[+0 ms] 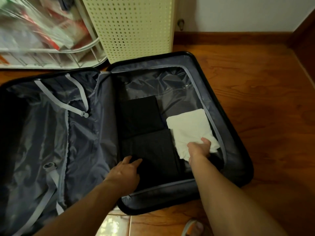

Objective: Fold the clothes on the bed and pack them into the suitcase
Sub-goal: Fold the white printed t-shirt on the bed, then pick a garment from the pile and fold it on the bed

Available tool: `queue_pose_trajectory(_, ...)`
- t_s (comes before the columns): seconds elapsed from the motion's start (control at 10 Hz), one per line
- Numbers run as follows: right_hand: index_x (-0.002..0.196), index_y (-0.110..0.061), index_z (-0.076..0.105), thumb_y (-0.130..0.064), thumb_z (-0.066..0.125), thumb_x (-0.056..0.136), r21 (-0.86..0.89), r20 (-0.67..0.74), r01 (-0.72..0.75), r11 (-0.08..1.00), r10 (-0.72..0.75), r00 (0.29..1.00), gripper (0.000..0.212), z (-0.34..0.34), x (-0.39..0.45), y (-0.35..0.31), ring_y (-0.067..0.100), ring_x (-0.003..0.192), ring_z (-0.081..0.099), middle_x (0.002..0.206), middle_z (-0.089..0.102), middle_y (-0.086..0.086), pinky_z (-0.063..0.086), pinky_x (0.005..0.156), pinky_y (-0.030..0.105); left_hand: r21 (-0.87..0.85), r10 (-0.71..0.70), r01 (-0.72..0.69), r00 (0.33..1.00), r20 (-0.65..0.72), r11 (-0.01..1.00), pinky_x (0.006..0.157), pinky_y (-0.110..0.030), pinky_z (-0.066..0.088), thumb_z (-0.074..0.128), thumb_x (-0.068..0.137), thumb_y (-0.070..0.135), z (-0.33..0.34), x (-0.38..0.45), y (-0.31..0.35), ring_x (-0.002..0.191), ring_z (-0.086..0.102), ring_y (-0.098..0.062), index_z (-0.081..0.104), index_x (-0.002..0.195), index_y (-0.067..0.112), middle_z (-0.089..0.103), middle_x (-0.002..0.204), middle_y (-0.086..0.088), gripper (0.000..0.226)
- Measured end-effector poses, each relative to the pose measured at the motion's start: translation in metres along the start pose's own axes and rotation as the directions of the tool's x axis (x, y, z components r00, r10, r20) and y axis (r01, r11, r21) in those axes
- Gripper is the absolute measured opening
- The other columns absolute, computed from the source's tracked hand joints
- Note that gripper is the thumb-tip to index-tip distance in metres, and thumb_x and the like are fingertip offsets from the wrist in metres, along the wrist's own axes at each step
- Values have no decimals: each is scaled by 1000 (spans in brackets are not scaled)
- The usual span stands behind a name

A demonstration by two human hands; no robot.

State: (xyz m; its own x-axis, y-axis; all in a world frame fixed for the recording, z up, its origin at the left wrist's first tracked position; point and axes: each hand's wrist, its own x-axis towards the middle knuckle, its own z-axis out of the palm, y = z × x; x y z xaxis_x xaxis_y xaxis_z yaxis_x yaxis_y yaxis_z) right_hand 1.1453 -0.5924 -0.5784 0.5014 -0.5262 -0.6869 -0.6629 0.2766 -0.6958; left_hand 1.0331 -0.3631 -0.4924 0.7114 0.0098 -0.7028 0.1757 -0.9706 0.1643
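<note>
Inside suitcase (238,150): right hand (199,149) grips white garment (190,128), left hand (126,169) flat on black fold (153,147). Packing step; next, seat white flat.

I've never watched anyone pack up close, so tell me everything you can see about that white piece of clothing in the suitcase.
The white garment is soft, slightly crumpled cloth, cream-white, folded into a rough rectangle. It lies in the right half of the open suitcase, against its right wall, beside two folded black garments. The right hand grips its near end, fingers curled into the cloth. What kind of garment it is cannot be told.
</note>
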Motion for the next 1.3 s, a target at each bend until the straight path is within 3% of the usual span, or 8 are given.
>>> queue_pose_trajectory(0.2,147,-12,40,-9,59,85,-368,160,6,930,57,986,65,-15,-31,-24,38,127,53,143,49,18,50,98,45,-60,52,-60,991,-127,996,123,-40,23,49,101,34,-13,-31,4,150,24,-32,22,160,32,18,166,-10,65)
queue_pose_trajectory(0.3,150,-14,39,-20,53,88,-772,191,186,608,-57,980,64,1,-109,-59,41,137,40,156,33,22,39,112,49,-123,39,-66,977,-208,990,123,-40,23,47,101,32,-27,-58,-15,151,23,-29,24,160,32,22,165,-8,64)
queue_pose_trajectory(0.5,148,-17,46,-16,52,95,-755,639,654,49,-171,750,53,69,-271,-74,34,131,49,149,45,16,43,109,38,-387,-69,-98,916,-396,917,113,-44,40,50,98,26,-82,-141,-108,135,46,-34,43,152,26,44,150,-9,54)
queue_pose_trajectory(0.6,137,-11,58,-13,51,98,-640,766,763,-96,7,643,39,100,-396,-59,32,125,54,140,55,12,47,102,34,-533,-236,-4,894,-381,846,108,-39,42,51,99,26,-98,-237,-179,131,51,-32,48,148,25,51,142,-9,49)
queue_pose_trajectory(0.8,117,-22,69,-15,54,97,-389,891,912,-131,199,409,25,78,-726,-29,28,117,61,129,65,7,48,92,28,-782,-577,209,785,-224,587,90,-43,54,54,94,30,-112,-538,-306,110,66,-33,68,116,24,72,116,-10,26)
queue_pose_trajectory(1.0,100,-29,64,-13,54,99,-101,907,993,64,416,65,19,24,-1043,-10,21,97,61,107,64,-5,44,68,25,-985,-855,126,518,-34,115,82,-35,55,58,95,12,-105,-854,-363,90,71,-23,70,97,25,75,93,-2,17)
queue_pose_trajectory(1.2,85,-29,67,-9,57,94,-88,838,987,133,546,1,24,-4,-1191,53,16,77,60,81,65,-5,50,75,34,-937,-937,-178,237,256,-301,65,-33,52,51,101,8,-43,-1010,-397,78,70,-25,67,95,17,73,88,-7,19)
queue_pose_trajectory(1.3,92,-27,68,-10,57,98,-71,776,991,111,631,-15,21,-9,-1224,81,18,85,64,90,69,0,52,78,34,-876,-913,-272,207,351,-398,61,-26,51,51,103,8,-15,-1041,-404,78,69,-23,67,100,13,72,93,-13,18)
